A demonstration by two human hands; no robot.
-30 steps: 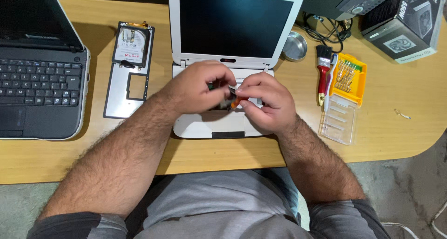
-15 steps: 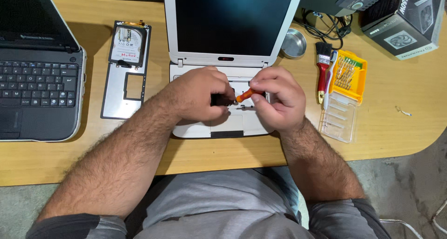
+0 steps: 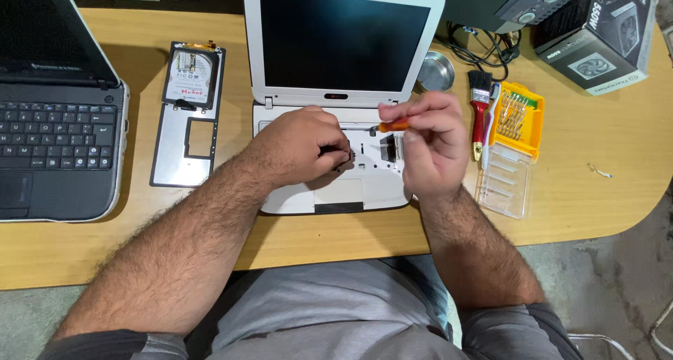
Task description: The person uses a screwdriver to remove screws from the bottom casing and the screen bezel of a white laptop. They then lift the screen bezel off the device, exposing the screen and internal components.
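My right hand (image 3: pixel 427 146) is pinching an orange screwdriver (image 3: pixel 390 126). Left hand (image 3: pixel 303 146) is curling onto a small dark part on the white laptop (image 3: pixel 336 121) base, mid-desk. Wooden table (image 3: pixel 603 192) is carrying a bit case (image 3: pixel 517 118) right, dark laptop (image 3: pixel 52 128) left; concrete floor near.

Even, bright light falls from above on the counter (image 3: pixel 596 213). Soft shadows lie under the forearms and left of the white laptop (image 3: pixel 336 86). Its dark screen shows no glare. Focus is sharp; edges bend slightly.
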